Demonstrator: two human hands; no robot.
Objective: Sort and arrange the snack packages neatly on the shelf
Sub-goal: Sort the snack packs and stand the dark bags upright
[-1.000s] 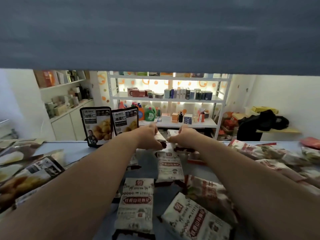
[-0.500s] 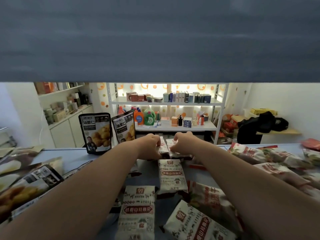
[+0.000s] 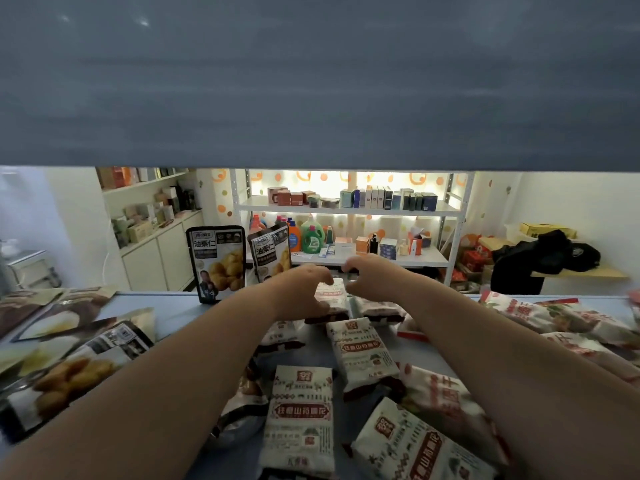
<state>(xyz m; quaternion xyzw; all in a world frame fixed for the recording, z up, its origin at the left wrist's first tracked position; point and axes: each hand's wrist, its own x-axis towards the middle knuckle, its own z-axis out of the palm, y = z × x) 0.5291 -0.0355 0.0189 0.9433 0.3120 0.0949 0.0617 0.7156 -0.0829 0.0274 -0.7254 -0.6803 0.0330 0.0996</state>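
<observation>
Two white snack packs sit side by side at the back of the blue shelf (image 3: pixel 180 306): one (image 3: pixel 331 296) beside my left hand, one (image 3: pixel 379 309) under my right. My left hand (image 3: pixel 299 292) curls around the left pack's edge, thumb below and fingers above. My right hand (image 3: pixel 372 275) hovers just above the other pack with curled fingers apart, holding nothing. More of the same white packs lie flat nearer me (image 3: pixel 360 355), (image 3: pixel 301 417), (image 3: pixel 415 445). Two black chestnut pouches (image 3: pixel 218 263), (image 3: pixel 272 251) stand upright at the back left.
Several pouches lie loose on the shelf's left (image 3: pixel 69 372), and white-and-red packs are piled at the right (image 3: pixel 519 310). The dark underside of the upper shelf board (image 3: pixel 311 81) hangs low overhead. Beyond stands a white rack with boxes and bottles (image 3: pixel 346 209).
Both hands were closed on the two back packs. Now the right hand has lifted off its pack with fingers apart, and the left has loosened. The packs rest at the back.
</observation>
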